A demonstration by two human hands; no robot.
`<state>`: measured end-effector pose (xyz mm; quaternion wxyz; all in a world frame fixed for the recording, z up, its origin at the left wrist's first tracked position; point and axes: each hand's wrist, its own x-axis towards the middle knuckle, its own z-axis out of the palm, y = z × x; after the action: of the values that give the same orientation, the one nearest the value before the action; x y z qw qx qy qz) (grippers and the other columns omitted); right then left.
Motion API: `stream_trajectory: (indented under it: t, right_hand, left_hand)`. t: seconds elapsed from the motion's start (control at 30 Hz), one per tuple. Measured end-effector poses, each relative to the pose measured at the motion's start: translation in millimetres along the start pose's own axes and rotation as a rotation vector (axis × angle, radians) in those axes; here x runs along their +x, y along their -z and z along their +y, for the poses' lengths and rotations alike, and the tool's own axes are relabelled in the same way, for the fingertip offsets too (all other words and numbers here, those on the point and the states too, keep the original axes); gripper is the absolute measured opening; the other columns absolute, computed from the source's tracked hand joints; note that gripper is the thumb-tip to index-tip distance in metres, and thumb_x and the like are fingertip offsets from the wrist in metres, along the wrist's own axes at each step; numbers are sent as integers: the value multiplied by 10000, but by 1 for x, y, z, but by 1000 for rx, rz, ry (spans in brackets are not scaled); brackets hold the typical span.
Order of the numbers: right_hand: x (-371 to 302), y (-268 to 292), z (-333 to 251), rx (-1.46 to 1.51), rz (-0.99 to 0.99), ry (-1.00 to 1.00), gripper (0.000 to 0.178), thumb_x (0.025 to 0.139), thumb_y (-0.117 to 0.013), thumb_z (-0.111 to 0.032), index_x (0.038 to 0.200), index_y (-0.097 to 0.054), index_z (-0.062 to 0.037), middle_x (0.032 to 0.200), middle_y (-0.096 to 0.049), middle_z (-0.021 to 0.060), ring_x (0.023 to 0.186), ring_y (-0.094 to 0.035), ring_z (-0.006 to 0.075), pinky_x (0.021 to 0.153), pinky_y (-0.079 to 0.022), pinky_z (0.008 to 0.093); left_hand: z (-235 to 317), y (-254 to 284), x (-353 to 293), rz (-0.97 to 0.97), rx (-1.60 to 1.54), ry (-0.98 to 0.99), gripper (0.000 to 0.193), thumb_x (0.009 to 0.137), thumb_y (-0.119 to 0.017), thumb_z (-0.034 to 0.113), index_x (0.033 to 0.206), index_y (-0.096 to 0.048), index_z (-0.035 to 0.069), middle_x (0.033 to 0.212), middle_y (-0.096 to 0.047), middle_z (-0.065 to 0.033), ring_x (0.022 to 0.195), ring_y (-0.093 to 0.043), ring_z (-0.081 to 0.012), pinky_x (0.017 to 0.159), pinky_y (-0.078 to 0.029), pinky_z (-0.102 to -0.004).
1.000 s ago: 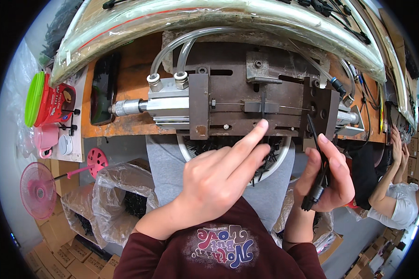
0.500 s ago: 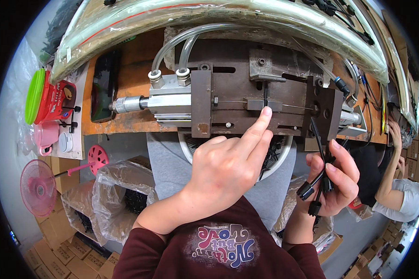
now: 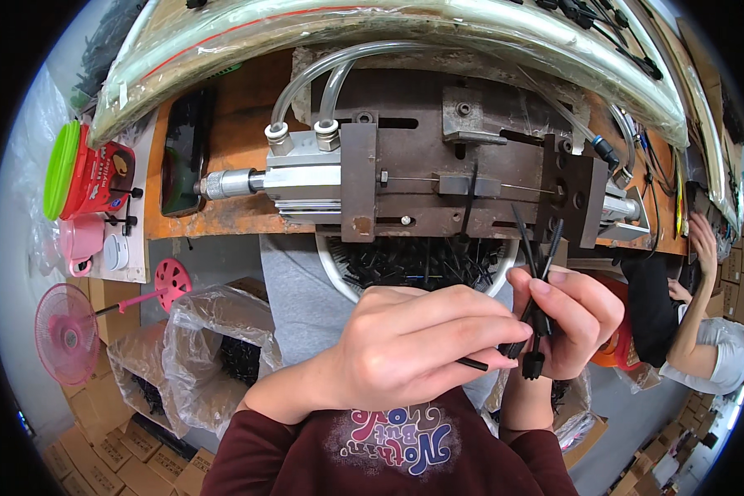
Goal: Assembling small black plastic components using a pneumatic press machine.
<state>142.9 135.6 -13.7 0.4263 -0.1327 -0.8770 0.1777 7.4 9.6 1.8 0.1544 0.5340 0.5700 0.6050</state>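
Observation:
My right hand [image 3: 574, 318] grips several thin black plastic sticks [image 3: 536, 307] with ribbed knob ends, over the right side of my lap. Against that bunch my left hand [image 3: 430, 339] is closed, fingertips pinching a black stick; its dark tip [image 3: 473, 364] pokes out below the fingers. Ahead of both hands stands a brown metal fixture [image 3: 422, 215] with a small grey block [image 3: 488, 186] at its centre and thin metal pins on both sides. A loose black stick [image 3: 469, 202] hangs in front of the block, its knob end lowest, above a white-rimmed basin [image 3: 332, 273] of black pieces.
A silver air cylinder [image 3: 306, 178] with clear hoses is at the fixture's left. A phone [image 3: 186, 153] lies on the wooden bench. Plastic-lined bags [image 3: 215, 331] and a pink fan [image 3: 68, 335] stand at left. Another person's arm [image 3: 686, 331] shows at right.
My left hand has drawn back from the fixture's block to the bunch in my right hand. The stick at the block has come away downward. My right hand has shifted slightly left.

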Motion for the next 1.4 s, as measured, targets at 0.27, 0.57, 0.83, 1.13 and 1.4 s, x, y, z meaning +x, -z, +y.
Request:
stream_trajectory:
  t: [0.27,0.57,0.83,1.13,1.4]
  right_hand:
    - [6,-10,2,-162,167,67,433,681,-853,63,1037,-661,-92,1001,-622,74,825,-640,176,658,-568,260]
    - [7,-8,5,43,95,-14,323,793,-757,84,1057,-605,-28,1131,-659,197,912,-721,277,784,-612,329]
    - [7,-10,5,13,106,0,275,849,-696,83,1086,-594,-13,1144,-638,200,928,-723,290,796,-616,338]
    - [4,-6,0,-14,81,-31,329,811,-723,108,1090,-608,-21,1129,-642,182,927,-721,277,801,-622,331]
    - [3,-4,-2,-111,81,20,358,760,-756,136,1072,-649,-4,1105,-657,175,889,-722,270,766,-622,325]
  left_hand:
    - [-1,0,-9,52,251,-54,317,675,-839,58,979,-749,50,1002,-714,-95,755,-711,-190,619,-579,-289]
    - [-22,-5,3,-19,869,-85,293,694,-776,66,978,-723,20,1203,-692,-87,553,-582,-101,472,-409,-237]
    - [-12,-13,8,-67,1085,-124,169,777,-733,87,917,-730,-7,1178,-700,-112,471,-498,-63,451,-348,-223]
    - [-12,-6,13,-92,1016,-58,179,780,-732,105,929,-718,6,1184,-696,-124,507,-562,-77,463,-383,-224]
    - [-13,-5,13,-104,1003,-24,177,768,-741,118,917,-711,28,1201,-691,-109,515,-567,-85,464,-392,-234]
